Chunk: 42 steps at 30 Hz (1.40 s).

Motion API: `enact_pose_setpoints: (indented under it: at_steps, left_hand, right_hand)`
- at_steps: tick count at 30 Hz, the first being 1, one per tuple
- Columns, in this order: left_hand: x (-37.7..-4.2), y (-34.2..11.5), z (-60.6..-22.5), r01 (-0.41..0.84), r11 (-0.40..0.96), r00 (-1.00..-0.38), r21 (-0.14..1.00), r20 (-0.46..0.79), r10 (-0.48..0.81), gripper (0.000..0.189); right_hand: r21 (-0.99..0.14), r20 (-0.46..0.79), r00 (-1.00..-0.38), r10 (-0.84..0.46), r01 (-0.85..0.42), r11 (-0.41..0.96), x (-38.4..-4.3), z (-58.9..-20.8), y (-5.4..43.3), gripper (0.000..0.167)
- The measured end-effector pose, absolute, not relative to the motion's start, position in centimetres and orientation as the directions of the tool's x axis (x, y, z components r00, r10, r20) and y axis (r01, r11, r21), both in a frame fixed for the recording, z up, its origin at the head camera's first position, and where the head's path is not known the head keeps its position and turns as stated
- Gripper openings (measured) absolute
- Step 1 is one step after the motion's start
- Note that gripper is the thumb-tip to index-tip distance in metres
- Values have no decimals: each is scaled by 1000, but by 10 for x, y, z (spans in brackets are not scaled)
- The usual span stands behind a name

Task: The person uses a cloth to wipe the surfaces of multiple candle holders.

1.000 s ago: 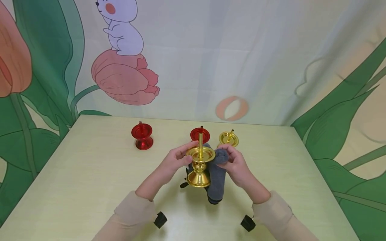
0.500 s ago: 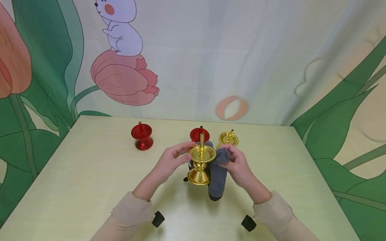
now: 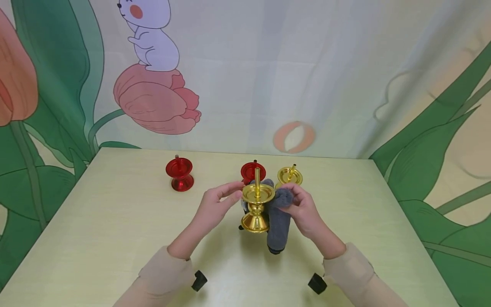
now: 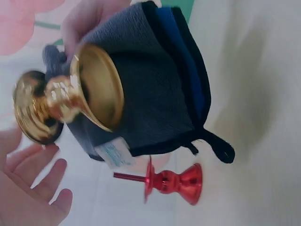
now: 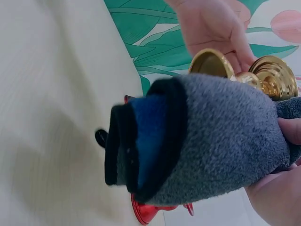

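Observation:
A gold candle holder [image 3: 256,217] is held upright above the table, its spike pointing up. My right hand [image 3: 305,211] grips a bunched grey cloth [image 3: 279,230] against the holder's right side. The cloth hangs below the fingers, showing a blue inner face, black edging and a hanging loop [image 4: 221,148] in the wrist views. Beside the holder's upper dish, on the left, my left hand [image 3: 215,207] is spread with thumb and fingers apart. Its fingertips lie close to the rim in the left wrist view; contact cannot be told. How the right fingertips meet the holder is hidden by the cloth.
One red candle holder [image 3: 181,174] stands at the back left of the pale table [image 3: 115,238]. Another red holder [image 3: 250,171] and a second gold holder [image 3: 288,175] stand behind the hands, partly covered. A printed curtain [image 3: 230,85] hangs along the back edge.
My left hand has drawn away to the left, its thumb coming off the holder's rim. The held gold candle holder and cloth have shifted slightly right and up.

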<state>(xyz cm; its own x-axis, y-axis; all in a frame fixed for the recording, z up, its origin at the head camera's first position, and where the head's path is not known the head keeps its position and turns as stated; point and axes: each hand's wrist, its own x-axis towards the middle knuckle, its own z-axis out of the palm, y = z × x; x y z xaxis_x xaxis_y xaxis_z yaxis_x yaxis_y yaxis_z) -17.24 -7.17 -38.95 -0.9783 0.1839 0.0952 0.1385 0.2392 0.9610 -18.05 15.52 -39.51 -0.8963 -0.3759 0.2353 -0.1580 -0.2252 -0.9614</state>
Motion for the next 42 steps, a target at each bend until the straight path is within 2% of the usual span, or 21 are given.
enact_pose_setpoints:
  at_steps: [4, 8, 11, 15, 18, 23, 26, 29, 34, 37, 42]
  left_hand:
    - [-165, -65, -384, 157, 326, -982, 932, 114, 148, 47]
    - [-164, -62, -381, 147, 337, -985, 930, 107, 134, 58]
    - [-167, -66, -382, 137, 262, -977, 955, 87, 193, 55]
    - [-173, -73, -386, 105, 78, -929, 991, 70, 363, 48]
    - [-177, -77, -386, 90, 32, -896, 995, 67, 440, 50]
    - [-176, -77, -380, 138, 222, -937, 965, 55, 344, 50]
    - [-173, -76, -375, 167, 359, -955, 918, 60, 289, 46]
    - [-171, -75, -372, 192, 451, -954, 871, 58, 293, 47]
    - [-172, -70, -370, 155, 573, -963, 805, -7, 270, 62]
    - [-175, -67, -370, 116, 628, -967, 769, -56, 247, 70]
    - [-180, -65, -370, 114, 658, -962, 745, -82, 261, 61]
  right_hand:
    - [-962, 260, -898, -355, -210, -173, -180, -395, 153, 43]
    - [-962, 265, -896, -357, -221, -159, -179, -392, 151, 42]
    - [-962, 255, -890, -379, -193, -195, -179, -390, 151, 38]
    - [-953, 247, -865, -437, -135, -272, -179, -388, 153, 35]
    - [-948, 246, -852, -463, -111, -299, -179, -387, 154, 37]
    - [-956, 228, -881, -415, -122, -266, -180, -388, 155, 42]
    - [-967, 218, -907, -360, -151, -204, -180, -389, 155, 42]
    - [-978, 202, -930, -307, -175, -112, -179, -388, 153, 38]
    - [-969, 202, -939, -277, -232, 82, -177, -388, 146, 24]
    - [-944, 226, -930, -290, -283, 170, -177, -389, 143, 23]
    - [-918, 242, -922, -302, -318, 237, -175, -389, 139, 23]
